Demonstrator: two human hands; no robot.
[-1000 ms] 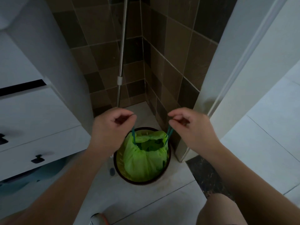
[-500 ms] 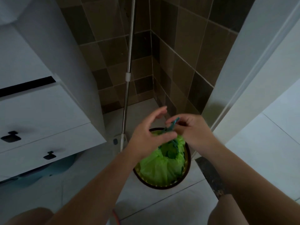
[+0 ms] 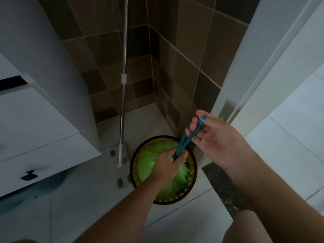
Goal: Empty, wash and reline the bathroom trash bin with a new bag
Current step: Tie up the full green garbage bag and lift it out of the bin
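**A:** From the head camera, what sits in the tiled corner?

**B:** A round, dark-rimmed trash bin (image 3: 164,201) stands on the pale floor (image 3: 175,223), lined with a bright green bag (image 3: 149,162) whose top is gathered toward the middle. It rests just beside the white door frame (image 3: 245,85) and near a mop (image 3: 123,95) propped upright against the brown wall tiles (image 3: 184,67).

**A:** And the hands?

**B:** The left hand (image 3: 167,163) is closed in a fist around the bag's gathered neck, inside the bin's mouth. The right hand (image 3: 212,135) is raised above and to the right of the bin, fingers loosely curled, pinching the looped teal drawstring (image 3: 190,135) between thumb and fingertips. The string runs taut from that hand down into the left fist.

**A:** Anything else in frame?

**B:** A white drawer cabinet (image 3: 35,128) with a dark handle (image 3: 29,177) fills the left side, well apart from the bin. A bare knee (image 3: 245,228) shows at the lower right.
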